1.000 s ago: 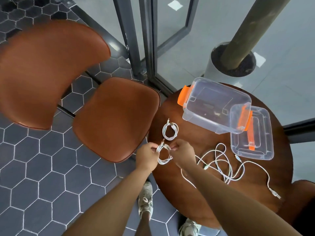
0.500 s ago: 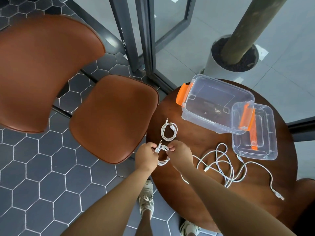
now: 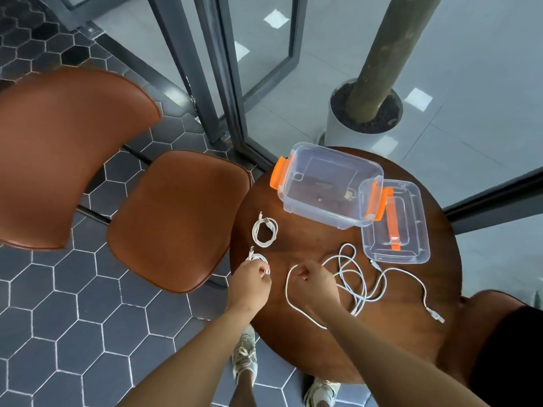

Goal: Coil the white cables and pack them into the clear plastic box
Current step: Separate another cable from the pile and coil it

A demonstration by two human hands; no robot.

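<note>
White loose cables (image 3: 352, 277) sprawl on the table (image 3: 308, 236) just right of your right hand (image 3: 313, 282), which is closed on one strand. Your left hand (image 3: 249, 279) pinches a small coil (image 3: 258, 259) at the table's left edge. The clear plastic box (image 3: 329, 186) lies beyond both, nearer your right, open and seemingly empty of cables.

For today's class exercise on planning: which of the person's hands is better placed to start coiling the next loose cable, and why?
The right hand. It is already closed on a loose white cable beside the uncoiled tangle, while the left hand holds a coiled cable.
</note>
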